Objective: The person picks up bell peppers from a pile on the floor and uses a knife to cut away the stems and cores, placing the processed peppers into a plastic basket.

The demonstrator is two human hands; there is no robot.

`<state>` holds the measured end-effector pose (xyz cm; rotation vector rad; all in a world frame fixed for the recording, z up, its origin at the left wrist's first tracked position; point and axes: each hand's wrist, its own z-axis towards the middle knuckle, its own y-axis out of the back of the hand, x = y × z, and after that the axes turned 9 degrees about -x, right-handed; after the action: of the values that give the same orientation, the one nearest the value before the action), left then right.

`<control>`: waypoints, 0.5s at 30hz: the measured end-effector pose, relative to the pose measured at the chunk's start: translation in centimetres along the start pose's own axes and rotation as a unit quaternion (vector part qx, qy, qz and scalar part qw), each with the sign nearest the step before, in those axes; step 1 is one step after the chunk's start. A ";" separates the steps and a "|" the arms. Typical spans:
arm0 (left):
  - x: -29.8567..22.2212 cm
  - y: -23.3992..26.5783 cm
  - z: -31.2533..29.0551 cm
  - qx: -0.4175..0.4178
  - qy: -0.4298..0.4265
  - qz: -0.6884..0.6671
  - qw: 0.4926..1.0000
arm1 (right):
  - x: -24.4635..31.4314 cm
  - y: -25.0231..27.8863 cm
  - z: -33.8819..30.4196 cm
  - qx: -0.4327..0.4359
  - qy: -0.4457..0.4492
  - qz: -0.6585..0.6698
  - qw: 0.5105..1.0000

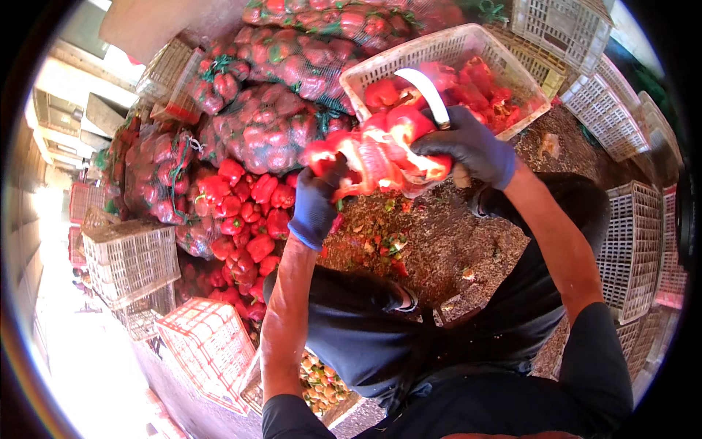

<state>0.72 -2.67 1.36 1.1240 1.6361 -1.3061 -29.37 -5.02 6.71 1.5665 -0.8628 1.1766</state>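
Left hand [319, 197]: grip curled on the cut peppers [373, 157], held just on the near side of the crate [424, 53]; count blurred. Right hand [468, 150]: grip closed round a curved knife [433, 94], fingers against the cut peppers. Loose peppers [260, 247]: heaped left of the crate. Crate contents: red pieces [479, 84]. Mesh sacks [263, 128]: stacked farther off, also left of the crate.

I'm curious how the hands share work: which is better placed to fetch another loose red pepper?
Probably the left hand, once free of the opened pepper it holds: it is beside the loose peppers. The right hand is farther away, near the crate.
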 end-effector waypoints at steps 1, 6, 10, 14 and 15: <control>0.5 0.3 0.9 -0.012 0.037 -0.082 0.996 | -0.4 -0.3 0.0 -0.032 0.012 -0.060 0.998; 0.5 4.5 4.8 -0.036 0.046 -0.244 0.968 | -0.5 -7.0 -1.1 -0.149 0.288 -0.106 0.940; -3.8 7.2 6.9 -0.172 0.014 -0.214 0.961 | -1.1 -6.5 -1.6 -0.187 0.272 -0.081 0.941; -2.4 3.4 4.8 -0.089 0.053 -0.158 0.982 | -0.5 -2.5 -0.4 -0.232 0.023 -0.020 0.972; -1.5 0.1 4.8 -0.077 0.060 -0.155 0.983 | -2.6 -1.0 0.9 -0.305 0.058 -0.010 0.950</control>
<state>1.42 -7.60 1.80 0.8937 2.0272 -1.2944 -28.91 -5.56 3.90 0.9880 -1.0091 0.8592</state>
